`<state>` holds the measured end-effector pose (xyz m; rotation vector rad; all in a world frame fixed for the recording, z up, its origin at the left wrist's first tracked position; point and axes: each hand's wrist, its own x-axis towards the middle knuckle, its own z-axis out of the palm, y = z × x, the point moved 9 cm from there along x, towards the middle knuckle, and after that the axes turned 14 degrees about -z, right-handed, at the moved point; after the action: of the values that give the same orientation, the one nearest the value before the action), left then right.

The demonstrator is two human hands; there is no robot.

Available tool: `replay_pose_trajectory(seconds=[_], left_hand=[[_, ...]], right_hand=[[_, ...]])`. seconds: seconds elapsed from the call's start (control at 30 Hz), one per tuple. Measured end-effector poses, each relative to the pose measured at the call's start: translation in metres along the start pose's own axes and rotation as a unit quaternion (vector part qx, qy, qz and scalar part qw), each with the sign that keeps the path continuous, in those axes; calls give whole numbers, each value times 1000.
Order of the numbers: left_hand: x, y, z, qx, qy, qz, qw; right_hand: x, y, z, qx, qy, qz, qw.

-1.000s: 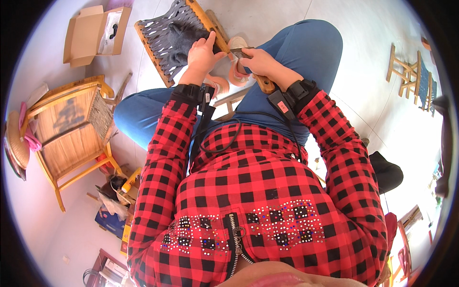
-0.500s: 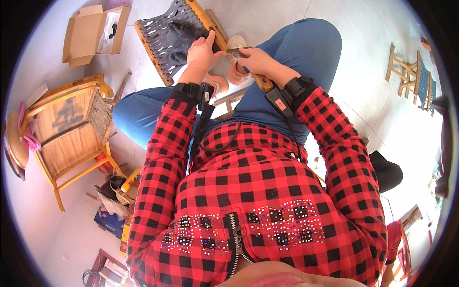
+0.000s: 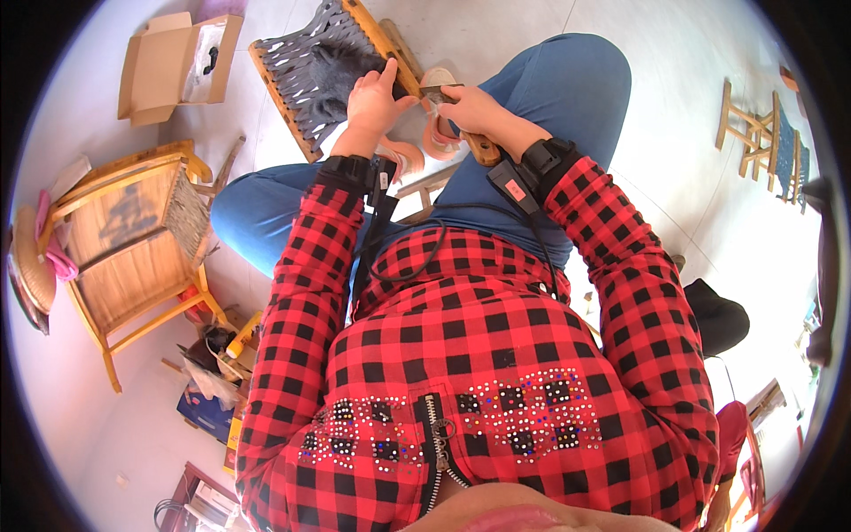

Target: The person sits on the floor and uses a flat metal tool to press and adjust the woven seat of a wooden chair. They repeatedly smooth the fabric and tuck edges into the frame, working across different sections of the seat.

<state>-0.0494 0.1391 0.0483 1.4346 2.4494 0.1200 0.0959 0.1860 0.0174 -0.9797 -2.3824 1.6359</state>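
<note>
A small wooden stool frame with a grey woven seat [image 3: 310,66] lies tilted on the floor in front of my knees. My left hand [image 3: 374,99] rests on its wooden side rail, fingers pressed against the edge. Just to the right, touching the same rail end, my right hand [image 3: 472,111] is closed around a wooden-handled tool [image 3: 483,151]. The handle sticks out toward my wrist and the small metal head [image 3: 443,89] points at the rail. Black wrist straps with a cable sit on both forearms.
An open cardboard box [image 3: 164,66] lies at the far left. A wooden chair [image 3: 133,239] stands at my left, with clutter on the floor below it. Pink sandals [image 3: 436,137] are on my feet. A small stool [image 3: 753,133] stands at the right, a black object [image 3: 718,315] nearer.
Both hands have stayed at the stool's rail. The right hand with the tool has shifted slightly toward the left hand.
</note>
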Motion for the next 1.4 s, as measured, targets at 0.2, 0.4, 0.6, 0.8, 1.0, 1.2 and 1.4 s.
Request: replay_pose_trajectory(seconds=[0.2, 0.4, 0.6, 0.8, 1.0, 1.2, 1.4], left_hand=[[6, -33, -3, -282, -4, -129, 951], [-8, 36, -27, -151, 127, 144, 970], [-38, 66, -19, 32, 65, 318, 945], [-35, 68, -18, 31, 136, 312, 940], [-44, 63, -19, -79, 98, 326, 937], [-56, 50, -25, -140, 31, 280, 949], [-44, 31, -34, -79, 41, 215, 972]], right_hand=[[-3, 19, -5, 190, 58, 104, 974], [3, 21, -20, 172, 152, 74, 971], [0, 18, -22, 178, 171, 81, 966], [-2, 15, -24, 199, 168, 91, 961], [-1, 5, -29, 197, 176, 79, 961], [-2, 9, -29, 228, 168, 98, 954], [5, 14, -34, 201, 203, 53, 957]])
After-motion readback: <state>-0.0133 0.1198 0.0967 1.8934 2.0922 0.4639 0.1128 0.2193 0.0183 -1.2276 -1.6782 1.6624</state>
